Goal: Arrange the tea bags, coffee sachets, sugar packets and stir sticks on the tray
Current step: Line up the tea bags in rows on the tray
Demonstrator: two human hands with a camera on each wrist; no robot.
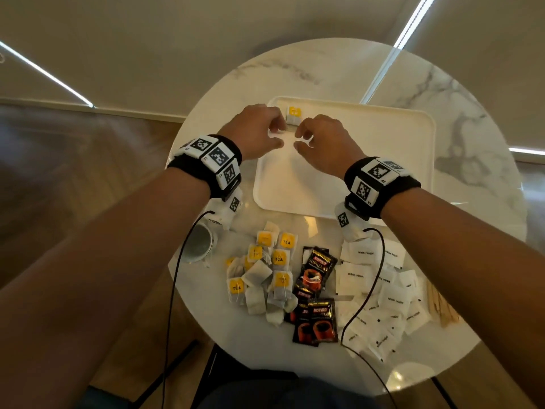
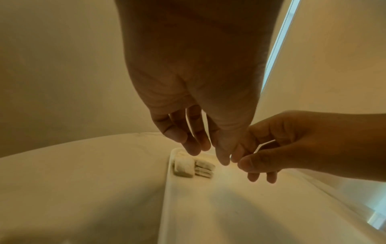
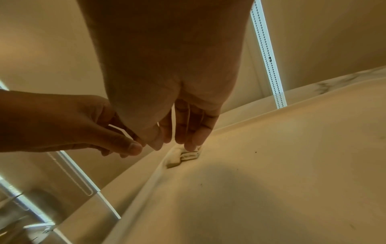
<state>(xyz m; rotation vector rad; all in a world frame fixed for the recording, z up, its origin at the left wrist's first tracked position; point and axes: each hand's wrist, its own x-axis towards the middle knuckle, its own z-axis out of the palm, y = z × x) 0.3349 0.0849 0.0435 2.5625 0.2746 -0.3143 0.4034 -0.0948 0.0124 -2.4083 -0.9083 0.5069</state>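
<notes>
A cream tray [image 1: 383, 149] lies on the round marble table. A small stack of tea bags [image 1: 293, 115] with yellow tags sits in its far left corner. My left hand [image 1: 278, 133] hovers just left of the stack, fingers relaxed and holding nothing. My right hand [image 1: 299, 138] is just right of it. In the right wrist view its fingertips [image 3: 192, 146] touch the top of the tea bags [image 3: 189, 156]. The left wrist view shows the left fingers [image 2: 194, 148] hanging above the tea bags [image 2: 194, 166], apart from them.
Near the table's front edge lie loose tea bags [image 1: 265, 273], black coffee sachets [image 1: 315, 293], white sugar packets [image 1: 377, 290] and wooden stir sticks [image 1: 442, 305]. A cup [image 1: 197, 243] stands at the left edge. Black cables hang from both wrists.
</notes>
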